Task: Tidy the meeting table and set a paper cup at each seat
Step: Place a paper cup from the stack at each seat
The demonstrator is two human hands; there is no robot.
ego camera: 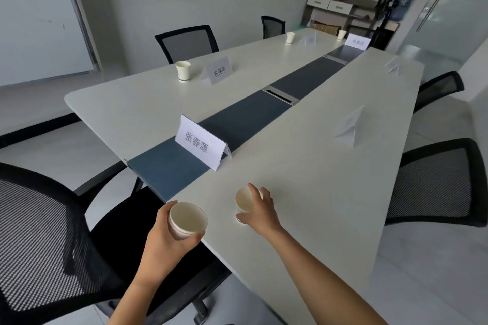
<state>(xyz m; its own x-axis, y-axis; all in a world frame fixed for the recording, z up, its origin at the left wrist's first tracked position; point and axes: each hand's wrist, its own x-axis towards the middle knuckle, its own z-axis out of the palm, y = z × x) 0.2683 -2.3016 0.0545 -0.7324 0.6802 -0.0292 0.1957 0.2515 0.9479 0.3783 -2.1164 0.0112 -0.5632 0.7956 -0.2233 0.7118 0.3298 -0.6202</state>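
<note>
The person's left hand (169, 240) holds a paper cup (187, 220) just off the near edge of the table (303, 171), its fingers wrapped around the cup's wall and the open mouth facing up. The right hand (260, 210) reaches over the table near its front edge, fingers curled around a second paper cup (244, 199) that is tipped toward the camera so its inside shows; whether its base touches the tabletop cannot be told. A folded name card (200, 142) stands on the dark centre strip (245, 120) just beyond the hands. Across the table, a third cup (183, 71) stands upright beside another name card (219, 71). Two more cups (290, 38) (341, 34) stand at the far end. Black mesh chairs (187, 43) ring the table.
</note>
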